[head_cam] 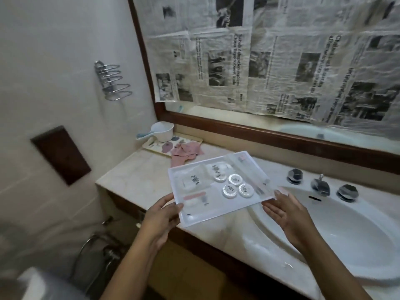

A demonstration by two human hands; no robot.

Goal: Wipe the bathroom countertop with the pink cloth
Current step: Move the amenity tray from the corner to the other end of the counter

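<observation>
2 hands hold a clear tray (225, 207) in the air over the tabletop (138, 176), just left of the sink (346, 230). The left hand (161, 215) grips the tray's near left corner, thumb (176, 207) lying on the rim and fingers curled beneath. The right hand (285, 215) is spread, palm turned inward, its straight fingers touching the tray's right corner; whether they bear any weight I cannot tell. On the tray lie 4 round white discs (236, 180) in a cluster, some flat sachets and other small packets.

The pink cloth (186, 151) lies crumpled at the back of the tabletop, behind the tray and well apart from both hands. Its left part rests on a patterned mat (155, 146), where a white scoop (163, 132) stands in the corner.

Behind the sink are a tap (320, 186) and 2 dark knobs (295, 176), 1 on each side of it. Newspaper (281, 61) covers most of the wood-framed mirror (259, 135) above. A wire rack (112, 81) hangs on the left wall.
</observation>
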